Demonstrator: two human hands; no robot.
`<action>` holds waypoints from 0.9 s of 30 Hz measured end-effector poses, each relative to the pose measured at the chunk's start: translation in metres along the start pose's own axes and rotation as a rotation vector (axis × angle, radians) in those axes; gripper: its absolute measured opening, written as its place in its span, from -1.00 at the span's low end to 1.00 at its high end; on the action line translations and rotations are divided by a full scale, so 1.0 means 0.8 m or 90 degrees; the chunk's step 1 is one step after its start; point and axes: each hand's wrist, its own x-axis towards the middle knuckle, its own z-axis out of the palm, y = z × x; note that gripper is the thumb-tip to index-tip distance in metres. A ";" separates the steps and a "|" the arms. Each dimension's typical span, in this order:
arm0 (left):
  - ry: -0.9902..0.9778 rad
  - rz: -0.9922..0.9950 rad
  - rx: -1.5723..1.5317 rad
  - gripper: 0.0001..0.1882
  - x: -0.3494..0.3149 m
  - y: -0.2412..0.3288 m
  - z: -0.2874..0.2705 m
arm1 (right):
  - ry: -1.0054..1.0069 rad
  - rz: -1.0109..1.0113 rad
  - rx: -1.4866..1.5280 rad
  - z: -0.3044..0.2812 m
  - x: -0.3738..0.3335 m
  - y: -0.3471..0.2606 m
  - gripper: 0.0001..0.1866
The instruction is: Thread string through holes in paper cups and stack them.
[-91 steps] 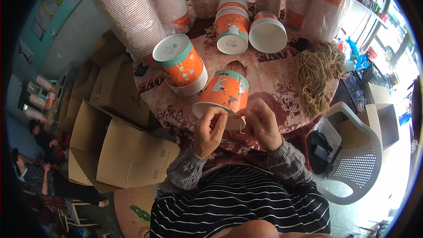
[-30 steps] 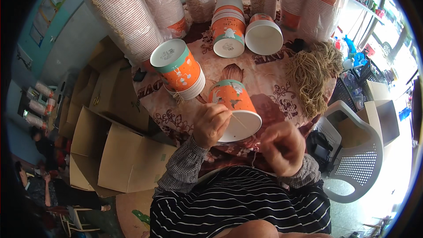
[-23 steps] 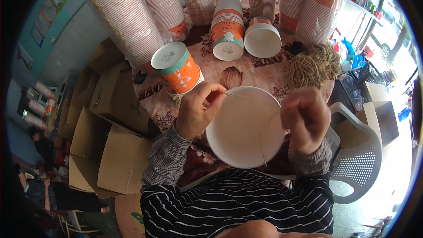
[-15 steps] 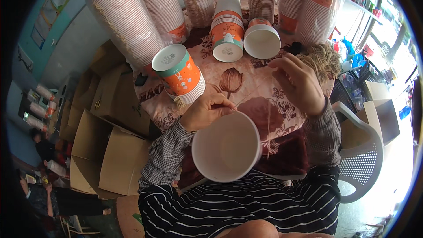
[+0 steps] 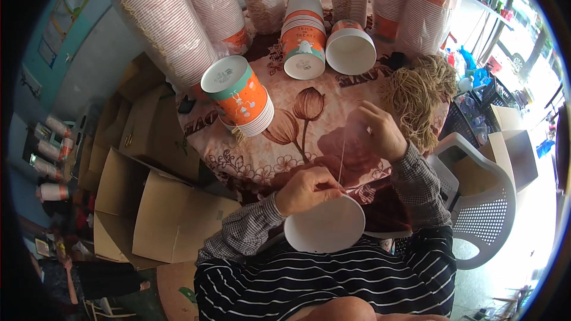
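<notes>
Just above my lap, a white-lined paper bucket point(image 5: 324, 229) tilts so that its inside shows. My left hand point(image 5: 309, 190) pinches its far rim between thumb and fingers. A thin string point(image 5: 341, 163) rises from the rim beside those fingertips. Its upper end runs to my right hand point(image 5: 380, 132), whose fingers are closed around it over the table. A tangled bundle of beige strings point(image 5: 421, 95) lies just beyond my right hand. To the left stands an upside-down stack of orange and green paper buckets point(image 5: 242, 98), with string ends poking out at its lower rims.
More buckets point(image 5: 306, 41) lie stacked on the flowered tablecloth point(image 5: 250, 157), beside another bucket point(image 5: 351, 52). Tall plastic-wrapped stacks point(image 5: 163, 21) line the back. Open cardboard boxes point(image 5: 172, 217) stand at left, a white plastic chair point(image 5: 485, 208) at right. People are at far left.
My left hand and the bucket have shifted right, and the bucket tilts more. My right hand has come lower and nearer, leaving the string bundle in fuller view. The string now stretches between both hands.
</notes>
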 end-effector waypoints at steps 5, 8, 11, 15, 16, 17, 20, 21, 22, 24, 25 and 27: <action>0.042 -0.059 -0.027 -0.89 -0.016 0.002 0.021 | -0.001 0.030 0.026 0.007 -0.015 -0.009 -0.89; 0.005 -0.067 -0.027 -0.92 -0.023 -0.005 0.024 | 0.022 0.025 0.008 0.001 -0.022 -0.016 -0.89; 0.004 -0.073 -0.038 -0.92 -0.029 -0.005 0.029 | 0.039 0.026 -0.013 -0.001 -0.030 -0.023 -0.90; 0.032 -0.095 -0.057 -0.92 -0.035 -0.009 0.038 | 0.072 0.054 -0.038 -0.001 -0.045 -0.018 -0.90; 0.050 -0.065 -0.036 -0.90 -0.036 -0.009 0.040 | 0.076 0.055 -0.042 0.000 -0.050 -0.016 -0.90; 0.046 -0.061 -0.036 -0.90 -0.037 -0.007 0.043 | 0.080 0.062 -0.045 0.002 -0.057 -0.013 -0.90; 0.042 -0.007 0.092 -0.94 -0.046 -0.004 0.051 | 0.090 0.074 -0.047 0.009 -0.076 -0.012 -0.89; 0.046 0.019 0.128 -0.94 -0.046 -0.004 0.056 | 0.092 0.073 -0.052 0.010 -0.082 -0.012 -0.89; 0.055 0.047 0.133 -0.94 -0.049 -0.008 0.061 | 0.097 0.070 -0.057 0.012 -0.087 -0.009 -0.88; 0.059 0.053 0.126 -0.94 -0.054 -0.006 0.066 | 0.103 0.070 -0.076 0.018 -0.096 -0.002 -0.88; 0.067 0.058 0.120 -0.93 -0.057 -0.003 0.069 | 0.107 0.066 -0.093 0.020 -0.102 0.000 -0.88; 0.071 0.059 0.125 -0.94 -0.062 0.001 0.076 | 0.113 0.082 -0.080 0.025 -0.112 0.001 -0.87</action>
